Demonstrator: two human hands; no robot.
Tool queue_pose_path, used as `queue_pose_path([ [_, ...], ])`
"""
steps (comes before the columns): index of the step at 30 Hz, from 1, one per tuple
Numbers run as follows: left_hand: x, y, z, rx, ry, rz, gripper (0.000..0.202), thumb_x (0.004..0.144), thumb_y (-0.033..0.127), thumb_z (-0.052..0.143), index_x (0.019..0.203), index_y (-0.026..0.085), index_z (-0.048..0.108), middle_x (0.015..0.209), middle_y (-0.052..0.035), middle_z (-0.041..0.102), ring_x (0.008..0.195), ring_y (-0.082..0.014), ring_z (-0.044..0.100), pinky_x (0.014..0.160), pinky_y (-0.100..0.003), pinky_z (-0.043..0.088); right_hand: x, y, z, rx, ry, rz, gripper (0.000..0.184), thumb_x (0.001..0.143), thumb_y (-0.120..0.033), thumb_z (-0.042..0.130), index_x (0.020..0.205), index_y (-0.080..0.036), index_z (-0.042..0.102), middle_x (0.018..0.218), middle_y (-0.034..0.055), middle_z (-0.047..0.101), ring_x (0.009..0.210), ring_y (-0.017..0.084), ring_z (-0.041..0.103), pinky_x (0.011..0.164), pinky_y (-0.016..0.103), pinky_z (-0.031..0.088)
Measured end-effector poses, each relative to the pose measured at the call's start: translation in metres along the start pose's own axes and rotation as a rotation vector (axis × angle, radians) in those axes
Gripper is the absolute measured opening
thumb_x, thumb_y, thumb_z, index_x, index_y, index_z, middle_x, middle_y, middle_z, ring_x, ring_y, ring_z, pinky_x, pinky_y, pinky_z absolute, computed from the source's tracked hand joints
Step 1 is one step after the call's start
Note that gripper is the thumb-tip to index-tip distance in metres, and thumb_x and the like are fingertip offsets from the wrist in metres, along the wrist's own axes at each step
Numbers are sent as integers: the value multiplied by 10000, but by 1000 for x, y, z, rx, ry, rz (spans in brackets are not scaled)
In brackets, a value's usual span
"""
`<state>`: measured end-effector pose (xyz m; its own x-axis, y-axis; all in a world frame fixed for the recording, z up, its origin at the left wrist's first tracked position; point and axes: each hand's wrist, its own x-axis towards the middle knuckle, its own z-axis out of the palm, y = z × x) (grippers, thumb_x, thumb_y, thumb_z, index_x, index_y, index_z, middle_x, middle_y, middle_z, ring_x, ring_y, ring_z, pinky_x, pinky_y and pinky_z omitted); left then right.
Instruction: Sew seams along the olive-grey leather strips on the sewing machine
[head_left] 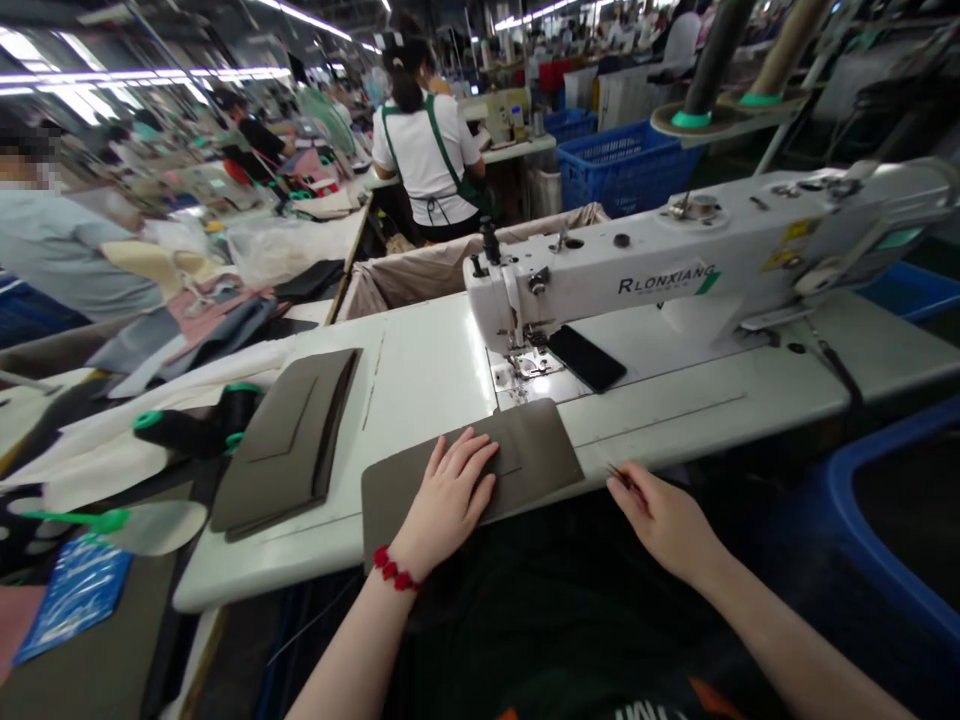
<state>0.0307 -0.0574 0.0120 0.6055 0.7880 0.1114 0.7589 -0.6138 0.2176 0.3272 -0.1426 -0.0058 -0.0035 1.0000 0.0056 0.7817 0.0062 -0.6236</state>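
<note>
Possibly, overhanging panel [544, 450], lower centre, slips if spread left hand [450, 495] lifts; right hand [660, 515] pinches small dark tool [616, 472].

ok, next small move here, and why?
Probably slide the brown panel toward the needle area with the left hand: it lies flat on the panel, just in front of there; the right hand is off the panel, holding a small dark tool.

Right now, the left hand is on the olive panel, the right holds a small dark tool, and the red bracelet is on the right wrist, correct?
Not quite: the head view shows the red bracelet on the left wrist. The left hand is on the olive panel, and the right hand holds a small dark tool.
</note>
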Motion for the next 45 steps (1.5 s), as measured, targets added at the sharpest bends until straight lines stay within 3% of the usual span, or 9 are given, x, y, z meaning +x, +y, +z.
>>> queue_pose_path([
  [4,11,29,13,10,-23,89,670,919,485,533,1487,259,259,1539,-96,293,1441,-313,185,1164,-581,136,-18,7,18,17,-16,11,204,995,-366,338,952,-246,496,801,9,638,687,187,640,578,279,437],
  [7,19,50,27,5,14,99,740,823,510,666,1430,208,368,1483,-132,376,1385,-337,298,1152,-575,186,-19,11,28,-27,-17,33,178,985,-377,377,955,-238,485,753,-2,636,646,185,637,539,269,406],
  [11,26,76,46,-71,134,63,416,865,289,664,1254,211,535,1272,-86,568,1165,-274,507,1018,-460,402,-13,14,33,-76,2,37,166,977,-378,409,939,-231,476,738,-12,641,628,180,638,514,264,352],
  [14,29,87,58,-103,239,27,177,905,219,600,1080,244,620,1102,-55,633,1035,-255,546,911,-431,445,-10,14,32,-84,-1,34,168,976,-375,413,919,-231,479,725,-20,636,617,176,633,509,262,326],
  [19,30,93,60,-140,291,-23,82,923,194,571,946,244,632,1025,-41,632,1003,-239,532,900,-425,433,-8,11,29,-64,-10,0,161,979,-368,414,928,-234,487,762,-21,642,655,170,637,530,255,324],
  [25,28,98,54,-367,304,-121,46,930,210,566,917,222,608,1051,-47,597,1026,-215,532,926,-398,421,-4,2,30,-31,-40,-57,166,991,-362,396,908,-233,460,775,-24,636,663,158,627,544,253,318],
  [32,27,95,53,-449,270,-131,81,943,204,533,896,223,596,1068,-42,592,1042,-204,535,941,-392,404,0,-1,34,-123,-42,10,239,1006,-366,354,849,-227,468,649,-31,595,571,164,605,502,270,255],
  [37,24,93,49,-459,222,-57,167,932,220,535,765,205,534,1172,-38,601,1154,-223,512,1030,-433,354,-5,4,30,-68,-28,54,208,1001,-366,369,875,-234,469,646,-43,588,579,158,600,513,259,281],
  [45,29,94,62,-369,280,-63,87,942,141,516,968,224,522,1214,-20,626,1169,-189,533,1060,-414,346,-6,3,33,-84,-39,28,199,993,-364,388,876,-230,476,674,-34,610,578,158,601,513,259,284],
])
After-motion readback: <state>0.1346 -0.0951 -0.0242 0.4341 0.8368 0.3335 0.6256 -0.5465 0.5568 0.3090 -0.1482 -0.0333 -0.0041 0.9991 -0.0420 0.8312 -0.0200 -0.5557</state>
